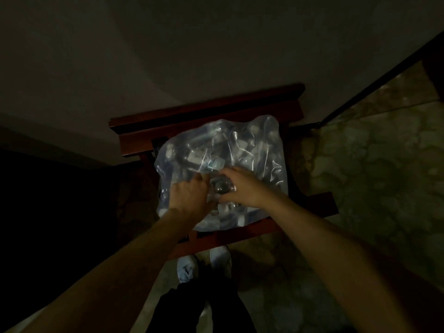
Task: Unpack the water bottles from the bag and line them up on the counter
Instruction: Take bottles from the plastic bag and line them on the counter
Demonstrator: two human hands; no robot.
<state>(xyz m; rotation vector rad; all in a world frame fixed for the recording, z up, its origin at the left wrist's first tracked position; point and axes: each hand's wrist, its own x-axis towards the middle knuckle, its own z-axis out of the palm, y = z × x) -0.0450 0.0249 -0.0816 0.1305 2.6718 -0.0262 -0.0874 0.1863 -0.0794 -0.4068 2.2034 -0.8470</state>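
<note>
A clear bluish plastic bag (252, 145) full of several water bottles lies on a dark red wooden chair (211, 111). Both my hands are at the bag's gathered mouth near its front middle. My left hand (189, 195) grips the plastic on the left side of the opening. My right hand (242, 186) pinches the plastic on the right side. A dark bottle end (219, 186) shows between the hands. White caps (223, 207) show through the plastic below them. The scene is very dim.
The chair stands against a pale wall (192, 44). A patterned tile floor (372, 176) spreads to the right. A dark rail or pole (374, 80) slants at the upper right. My feet in light shoes (185, 270) stand just before the chair. Left side is in darkness.
</note>
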